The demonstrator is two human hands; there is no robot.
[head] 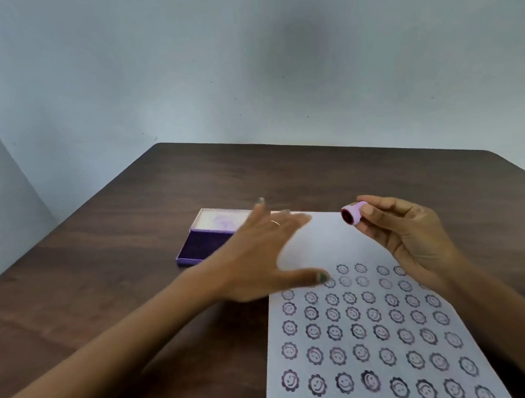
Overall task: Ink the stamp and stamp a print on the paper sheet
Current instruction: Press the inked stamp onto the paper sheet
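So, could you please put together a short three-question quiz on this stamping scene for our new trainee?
1. True or false: the right hand pinches the stamp above the paper sheet.
2. Multiple choice: the open ink pad lies A) left of the sheet, B) on the sheet, C) right of the sheet.
3. Short answer: which part of the sheet is free of prints?

Key
1. True; the stamp is lifted, its inked face turned sideways.
2. A; the left hand, fingers spread, hovers partly over it.
3. The far end; flower-face prints fill the near part.
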